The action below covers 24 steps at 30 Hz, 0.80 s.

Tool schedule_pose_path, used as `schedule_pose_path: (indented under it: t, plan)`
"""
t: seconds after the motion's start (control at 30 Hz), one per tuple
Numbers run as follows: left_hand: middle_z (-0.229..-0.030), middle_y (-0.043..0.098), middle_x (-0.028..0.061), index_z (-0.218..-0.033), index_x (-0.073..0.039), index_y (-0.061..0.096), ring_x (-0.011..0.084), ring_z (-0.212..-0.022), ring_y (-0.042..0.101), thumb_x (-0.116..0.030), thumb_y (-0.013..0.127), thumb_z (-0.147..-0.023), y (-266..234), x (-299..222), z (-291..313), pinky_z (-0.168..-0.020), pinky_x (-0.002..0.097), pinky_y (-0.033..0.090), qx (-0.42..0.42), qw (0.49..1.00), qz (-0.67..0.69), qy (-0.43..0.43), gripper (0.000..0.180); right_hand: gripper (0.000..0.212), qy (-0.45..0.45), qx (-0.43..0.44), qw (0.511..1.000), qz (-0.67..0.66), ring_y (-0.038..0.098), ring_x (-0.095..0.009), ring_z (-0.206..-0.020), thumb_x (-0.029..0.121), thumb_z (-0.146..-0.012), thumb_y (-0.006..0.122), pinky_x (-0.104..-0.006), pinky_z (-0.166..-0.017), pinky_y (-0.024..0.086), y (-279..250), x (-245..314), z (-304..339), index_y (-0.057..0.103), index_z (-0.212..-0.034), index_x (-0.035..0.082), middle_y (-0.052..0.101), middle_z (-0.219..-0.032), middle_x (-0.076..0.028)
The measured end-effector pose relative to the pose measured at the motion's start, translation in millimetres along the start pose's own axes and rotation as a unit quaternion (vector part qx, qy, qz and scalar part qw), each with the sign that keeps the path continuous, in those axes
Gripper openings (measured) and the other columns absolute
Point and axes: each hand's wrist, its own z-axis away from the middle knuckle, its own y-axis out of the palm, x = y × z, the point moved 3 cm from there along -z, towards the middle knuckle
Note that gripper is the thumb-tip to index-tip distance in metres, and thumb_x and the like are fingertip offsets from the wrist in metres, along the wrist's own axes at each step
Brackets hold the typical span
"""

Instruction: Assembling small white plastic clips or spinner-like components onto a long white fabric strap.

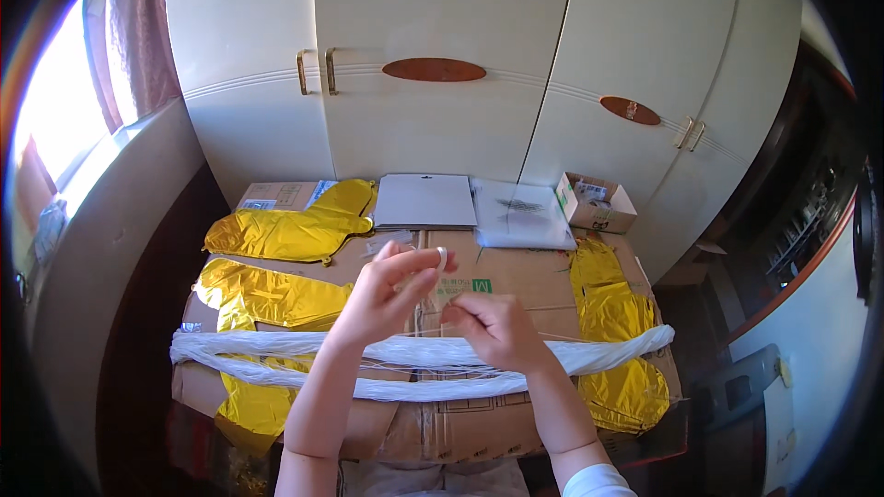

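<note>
Above the middle of the cardboard surface, my left hand is raised with its fingers bent to the right. A small white band circles a fingertip of that hand; whether it is wound thread or tape I cannot tell. My right hand is a little lower and to the right, thumb and fingers pinched together. What it pinches is too fine to make out. Beneath both wrists, a long skein of white thread stretches from side to side in a flattened loop, partly hidden by my forearms.
Gold foil balloons lie flat on the left, and another gold foil balloon on the right. Along the back are a grey-white flat board, a clear plastic packet and a small open carton. Cream cupboards stand behind the cardboard.
</note>
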Motion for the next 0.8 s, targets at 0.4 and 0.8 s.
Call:
schedule_pose_path:
  t: [0.4,0.8]
  plan:
    - [-0.089,0.06,0.0026,-0.083,0.003,0.059,0.0118,-0.09,0.051,-0.006,0.051,-0.082,-8,5,0,-0.081,0.0281,0.039,-0.031,0.97,-0.237,0.039,0.012,0.015,-0.004,-0.025,0.995,-0.094,0.057,-0.015,-0.062,0.016,-0.088,0.051,-0.0263,-0.054,0.042,-7,4,-1,0.056,-0.086,0.001,0.059,-0.07,-0.008]
    - [-0.088,0.062,0.0083,-0.084,0.003,0.061,0.0141,-0.083,0.055,0.001,0.048,-0.079,-3,-5,1,-0.074,0.0288,0.043,0.062,0.976,-0.202,0.053,0.014,0.011,0.007,-0.045,0.995,-0.084,0.054,-0.022,-0.054,0.014,-0.084,0.056,-0.0281,-0.05,0.041,-13,5,0,0.06,-0.087,0.004,0.058,-0.067,-0.011]
